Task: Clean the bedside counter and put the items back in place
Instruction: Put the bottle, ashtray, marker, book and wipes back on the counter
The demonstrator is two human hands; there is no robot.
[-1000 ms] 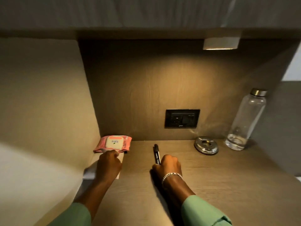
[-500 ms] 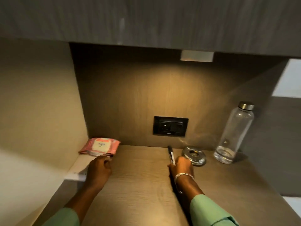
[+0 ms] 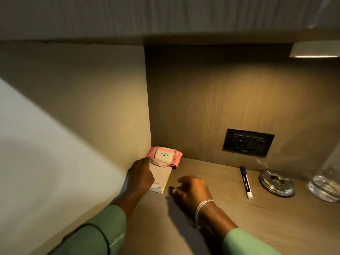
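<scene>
Released marker (image 3: 246,182), now lying beside ashtray (image 3: 277,182). Right hand (image 3: 191,188) empty, fingers loose, heading to notepad (image 3: 161,178). Left hand (image 3: 141,174) flat on notepad, touching wipes pack (image 3: 164,156). Tidying nearly done.

**Counter layout around your hands**

Your left hand (image 3: 141,178) lies on the notepad (image 3: 160,179); wipes pack (image 3: 164,156) sits behind it, on the pad's far end. Right of your right hand (image 3: 191,188): marker (image 3: 246,182), then ashtray (image 3: 276,183), bottle (image 3: 325,186). Socket (image 3: 248,142) behind on the wall.
</scene>
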